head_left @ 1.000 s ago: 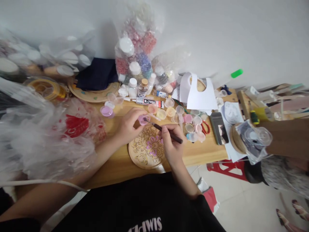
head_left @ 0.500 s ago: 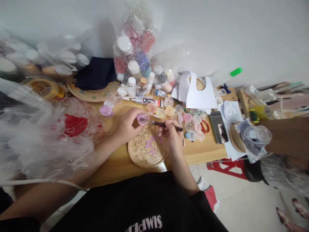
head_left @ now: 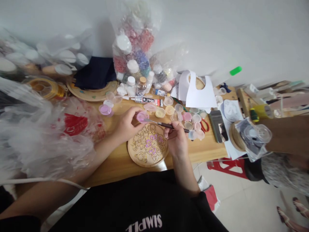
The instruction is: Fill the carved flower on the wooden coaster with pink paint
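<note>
My left hand is closed on a small clear cup of purple paste, held tilted above the table. In my right hand is a dark-handled palette knife. Its metal tip points left and reaches the rim of the cup. Beneath both hands lies a round wooden board with gold wire outlines of flowers and scrolls. Some petals in its central flower are filled with purple; the other outlines show bare wood.
Several small cups of pastel colours stand right of the hands, near red-handled scissors. A B-7000 glue tube lies behind. Crumpled plastic bags crowd the left. A dark phone-like object lies at right; a person sits beyond.
My right hand has moved right with the palette knife, drawing its tip from inside the purple cup to the rim. My left hand has tilted the cup slightly, staying almost in place.
</note>
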Motion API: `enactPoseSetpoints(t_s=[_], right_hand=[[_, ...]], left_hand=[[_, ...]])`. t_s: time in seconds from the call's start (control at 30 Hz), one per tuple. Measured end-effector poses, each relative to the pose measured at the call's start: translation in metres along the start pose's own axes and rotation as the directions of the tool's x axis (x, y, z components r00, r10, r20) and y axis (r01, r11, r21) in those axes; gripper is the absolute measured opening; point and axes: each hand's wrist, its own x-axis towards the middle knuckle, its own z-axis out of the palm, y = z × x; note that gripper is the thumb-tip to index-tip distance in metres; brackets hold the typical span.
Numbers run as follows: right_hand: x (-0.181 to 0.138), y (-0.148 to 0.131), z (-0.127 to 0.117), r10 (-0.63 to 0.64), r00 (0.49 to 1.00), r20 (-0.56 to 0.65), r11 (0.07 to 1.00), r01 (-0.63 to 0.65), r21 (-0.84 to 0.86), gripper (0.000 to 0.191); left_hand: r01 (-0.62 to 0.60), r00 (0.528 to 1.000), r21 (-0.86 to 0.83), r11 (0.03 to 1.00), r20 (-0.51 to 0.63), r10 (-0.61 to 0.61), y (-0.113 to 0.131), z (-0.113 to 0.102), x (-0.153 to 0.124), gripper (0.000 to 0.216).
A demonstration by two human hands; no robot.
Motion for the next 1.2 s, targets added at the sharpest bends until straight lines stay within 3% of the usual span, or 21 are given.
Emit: enactPoseSetpoints(t_s=[0.23,0.43,0.53,0.87,1.03,1.2], right_hand=[[-0.022,-0.027,-0.032,-0.075,0.994,-0.084,0.996,0.071,-0.044,0.017],[-0.054,-0.036,-0.062,-0.148,0.955,-0.258,0.965,0.082,-0.251,0.014],[-0.066,-0.032,-0.069,-0.182,0.94,-0.289,0.931,0.071,-0.357,0.014],[-0.079,-0.029,-0.077,-0.245,0.967,-0.064,0.825,0.174,-0.538,0.004],[-0.08,-0.032,-0.077,-0.27,0.963,-0.008,0.769,0.21,-0.604,0.003],[-0.081,-0.033,-0.079,-0.29,0.956,0.051,0.744,0.259,-0.616,0.005]], left_hand=[[0.036,0.998,-0.05,0.998,-0.044,-0.039,-0.005,0.002,0.001,0.036],[0.065,0.997,-0.056,0.996,-0.033,-0.067,-0.007,0.003,0.003,0.035],[0.069,0.997,-0.036,0.997,-0.029,-0.07,-0.009,0.003,0.002,0.037],[0.055,0.998,-0.086,0.995,-0.016,-0.057,-0.004,0.0,0.003,0.032],[0.168,0.985,-0.06,0.984,0.055,-0.165,0.002,-0.003,0.005,0.033],[0.172,0.984,-0.054,0.984,0.056,-0.169,0.004,-0.004,0.006,0.037]])
